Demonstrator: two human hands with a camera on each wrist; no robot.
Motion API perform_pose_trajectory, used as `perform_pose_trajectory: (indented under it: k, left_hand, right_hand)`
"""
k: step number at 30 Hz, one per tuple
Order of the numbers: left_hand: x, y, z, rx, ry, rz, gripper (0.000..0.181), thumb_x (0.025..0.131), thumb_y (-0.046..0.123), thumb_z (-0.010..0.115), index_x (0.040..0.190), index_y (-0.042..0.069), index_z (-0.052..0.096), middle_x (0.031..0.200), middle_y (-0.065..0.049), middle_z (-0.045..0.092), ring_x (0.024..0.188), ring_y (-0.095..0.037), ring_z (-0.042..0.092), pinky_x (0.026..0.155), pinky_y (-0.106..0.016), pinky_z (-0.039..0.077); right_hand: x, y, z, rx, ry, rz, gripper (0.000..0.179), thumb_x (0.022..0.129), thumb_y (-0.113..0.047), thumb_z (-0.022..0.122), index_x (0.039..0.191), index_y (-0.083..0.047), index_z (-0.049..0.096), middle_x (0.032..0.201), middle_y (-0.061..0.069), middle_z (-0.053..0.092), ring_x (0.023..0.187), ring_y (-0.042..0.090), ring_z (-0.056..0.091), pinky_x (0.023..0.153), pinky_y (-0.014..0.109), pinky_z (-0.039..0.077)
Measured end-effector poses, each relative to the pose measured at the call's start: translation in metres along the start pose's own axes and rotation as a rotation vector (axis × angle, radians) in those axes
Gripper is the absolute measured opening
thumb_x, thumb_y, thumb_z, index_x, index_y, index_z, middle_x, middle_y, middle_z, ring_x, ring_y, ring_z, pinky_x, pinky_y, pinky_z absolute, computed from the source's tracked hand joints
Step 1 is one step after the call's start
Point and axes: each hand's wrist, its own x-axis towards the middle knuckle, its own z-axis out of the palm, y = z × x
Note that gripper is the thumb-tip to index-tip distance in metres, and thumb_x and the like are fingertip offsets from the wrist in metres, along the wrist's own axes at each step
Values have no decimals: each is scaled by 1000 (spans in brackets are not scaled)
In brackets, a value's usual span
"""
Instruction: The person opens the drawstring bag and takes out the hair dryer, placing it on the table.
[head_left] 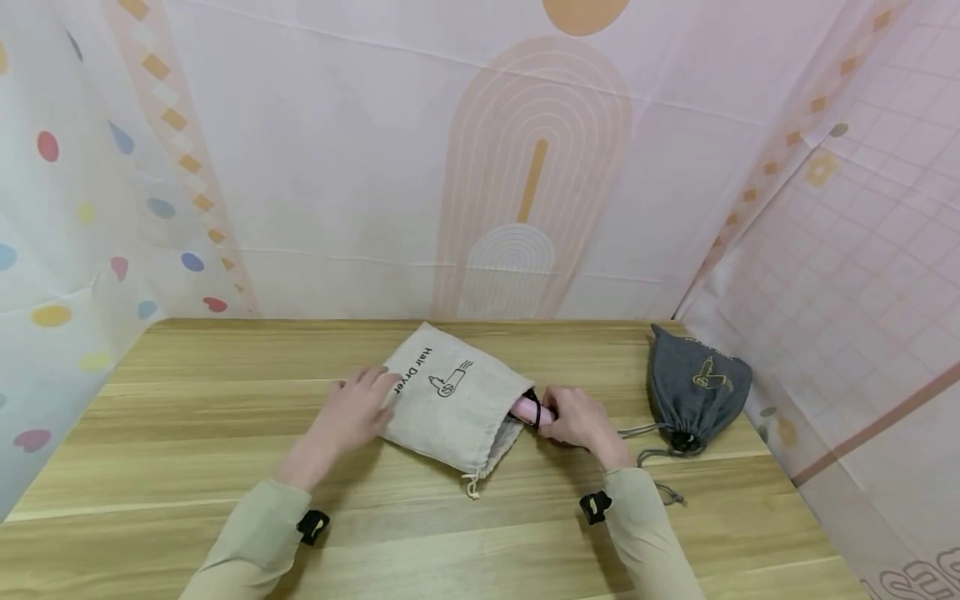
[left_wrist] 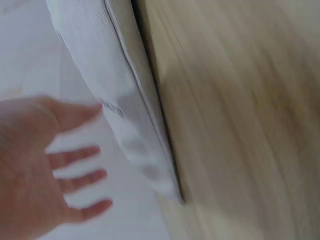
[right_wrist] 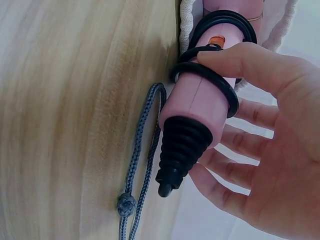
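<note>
A cream drawstring bag (head_left: 450, 425), printed "Hair Dryer", lies flat with its mouth toward the right. Out of that mouth sticks the pink handle of a hair dryer (right_wrist: 196, 97), its black cord (right_wrist: 209, 75) wound round it; the rest of the dryer is hidden inside. My right hand (head_left: 577, 419) grips this handle, thumb on the cord and fingers behind. Over the bag's closed left end hovers my left hand (head_left: 358, 406). Its fingers (left_wrist: 80, 181) are spread and hold nothing in the left wrist view.
To the right on the wooden table (head_left: 225, 400) is a dark grey drawstring bag (head_left: 693, 387) with a gold dryer print. Its grey cord (right_wrist: 135, 155) trails toward my right hand. A patterned cloth backdrop (head_left: 337, 167) stands behind the table.
</note>
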Motion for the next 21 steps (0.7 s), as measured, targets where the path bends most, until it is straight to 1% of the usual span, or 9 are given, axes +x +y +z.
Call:
perform_pose_trajectory:
  k: [2, 4, 5, 7, 10, 13, 16, 18, 21]
  left_hand:
    - [-1, 8, 1, 28, -5, 110, 52, 83, 28, 69, 128, 7, 53, 132, -20, 54, 121, -42, 51, 88, -64, 46]
    - [-3, 13, 5, 62, -2, 203, 55, 81, 35, 70, 127, 9, 54, 131, -17, 56, 120, -39, 52, 87, -61, 48]
    - [-4, 15, 7, 75, 4, 235, 56, 79, 37, 71, 126, 10, 54, 129, -15, 57, 119, -37, 53, 86, -59, 48]
    - [-6, 17, 11, 98, 30, 274, 58, 77, 39, 73, 124, 11, 55, 125, -13, 59, 115, -35, 56, 84, -55, 49]
    - [-10, 18, 14, 122, 49, 285, 61, 73, 37, 76, 123, 11, 55, 122, -10, 61, 112, -34, 57, 83, -53, 49]
    - [-13, 18, 15, 139, 47, 278, 62, 71, 31, 79, 124, 10, 55, 120, -10, 61, 110, -33, 58, 83, -52, 49]
    - [-14, 16, 15, 154, 48, 281, 55, 73, 18, 78, 123, 10, 56, 118, -10, 62, 105, -33, 61, 83, -52, 49]
    - [-14, 16, 15, 168, 55, 286, 51, 73, 7, 75, 120, 10, 56, 113, -10, 63, 97, -32, 63, 79, -49, 50]
    - [-14, 15, 18, 196, 79, 285, 48, 70, -5, 71, 113, 10, 56, 99, -10, 62, 81, -29, 63, 67, -42, 49]
  right_hand:
    - [0, 0, 0, 1, -1, 4, 28, 73, -22, 80, 93, -13, 63, 86, 1, 65, 74, 14, 54, 65, 33, 45]
    - [0, 0, 0, -1, 0, 4, 28, 73, -22, 81, 94, -13, 63, 87, 1, 65, 75, 14, 55, 65, 33, 46]
    - [0, 0, 0, -1, 0, 4, 29, 73, -23, 81, 94, -13, 63, 88, 1, 65, 75, 14, 55, 65, 34, 46]
    - [0, 0, 1, -3, 0, 0, 29, 73, -23, 81, 94, -13, 63, 88, 1, 65, 75, 15, 56, 65, 34, 46]
    - [-1, 0, 1, -4, 2, -6, 30, 73, -23, 81, 95, -13, 63, 88, 1, 66, 75, 14, 56, 65, 34, 46]
    - [-1, 0, 2, -2, 4, -5, 29, 73, -23, 81, 95, -13, 63, 87, 1, 65, 74, 14, 55, 64, 33, 46]
    - [-1, 0, 2, 3, 3, -1, 29, 74, -22, 80, 95, -13, 63, 87, 1, 65, 74, 14, 55, 64, 33, 46]
    - [-1, 0, 2, 5, 2, 0, 29, 74, -22, 80, 95, -13, 62, 86, 1, 64, 73, 14, 55, 63, 33, 45]
    - [0, 0, 2, 2, -2, -1, 29, 74, -22, 80, 95, -13, 62, 87, 1, 64, 73, 14, 54, 63, 32, 45]
